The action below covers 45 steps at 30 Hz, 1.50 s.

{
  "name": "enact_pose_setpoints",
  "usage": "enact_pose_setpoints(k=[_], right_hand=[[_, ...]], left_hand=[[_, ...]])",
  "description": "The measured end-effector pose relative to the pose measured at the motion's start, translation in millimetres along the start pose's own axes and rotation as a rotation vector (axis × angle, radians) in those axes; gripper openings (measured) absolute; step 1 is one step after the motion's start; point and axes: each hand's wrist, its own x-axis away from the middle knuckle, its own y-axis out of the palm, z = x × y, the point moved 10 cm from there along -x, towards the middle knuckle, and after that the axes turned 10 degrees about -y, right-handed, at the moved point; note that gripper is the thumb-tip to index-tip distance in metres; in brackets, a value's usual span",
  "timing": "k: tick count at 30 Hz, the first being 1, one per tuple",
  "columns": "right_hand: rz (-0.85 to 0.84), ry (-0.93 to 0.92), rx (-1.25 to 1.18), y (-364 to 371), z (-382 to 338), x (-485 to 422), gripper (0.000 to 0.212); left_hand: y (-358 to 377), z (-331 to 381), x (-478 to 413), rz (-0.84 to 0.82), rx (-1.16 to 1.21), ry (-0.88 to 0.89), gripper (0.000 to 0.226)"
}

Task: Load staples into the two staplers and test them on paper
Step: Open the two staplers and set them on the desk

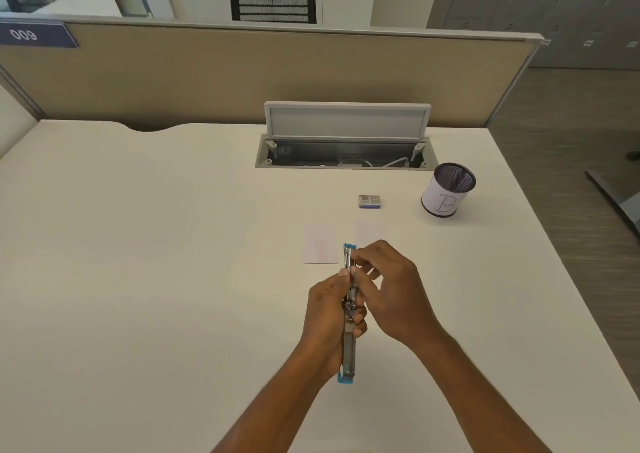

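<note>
Head view. Early in the job, by the look of it. Loading of one stapler point(349, 355) in hand; no telling whether staples already sit in its rail. No second stapler in view. Nothing stapled, as far as can be made out: two small paper slips point(320, 243) lying flat on the worktop point(173, 244) just beyond the hands. Left to do, judging from this: shut this one, load the other, try both on paper.

Left grip point(332, 310) curled round the middle of the stapler, holding it swung open flat, apparently just above the worktop, long axis pointing away from the body, one blue end near the wrist, the other out past the fingertips. Right grip point(391, 290) closed in a pinch on the far half of the metal rail, close by the left thumb tip; impossible to tell whether a strip of staples lies between those fingers.

Staple box point(370, 201) farther back, past the slips and well apart from both grips. Mesh pen cup point(448, 189) marked B off to the right.
</note>
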Motion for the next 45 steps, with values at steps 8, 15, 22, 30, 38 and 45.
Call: enact_pose_setpoints(k=[8, 15, 22, 30, 38, 45], right_hand=[[-0.028, 0.060, -0.082, 1, 10, 10, 0.012], [-0.009, 0.044, -0.188, -14, 5, 2, 0.014], [0.024, 0.021, -0.274, -16, -6, 7, 0.015], [0.030, -0.069, -0.373, -15, -30, 20, 0.007], [0.232, 0.359, -0.374, -25, 37, -1, 0.010], [0.167, 0.367, -0.333, -12, 41, -8, 0.015]], left_hand=[[5, -3, -1, -0.051, -0.019, -0.025, 0.035], [8, 6, -3, -0.078, -0.029, 0.001, 0.034], [4, 0, -4, -0.087, 0.110, -0.082, 0.036], [3, -1, -7, -0.138, 0.186, -0.117, 0.032], [24, -2, -1, -0.328, 0.251, -0.142, 0.029], [24, -10, -2, -0.312, 0.229, -0.155, 0.032]])
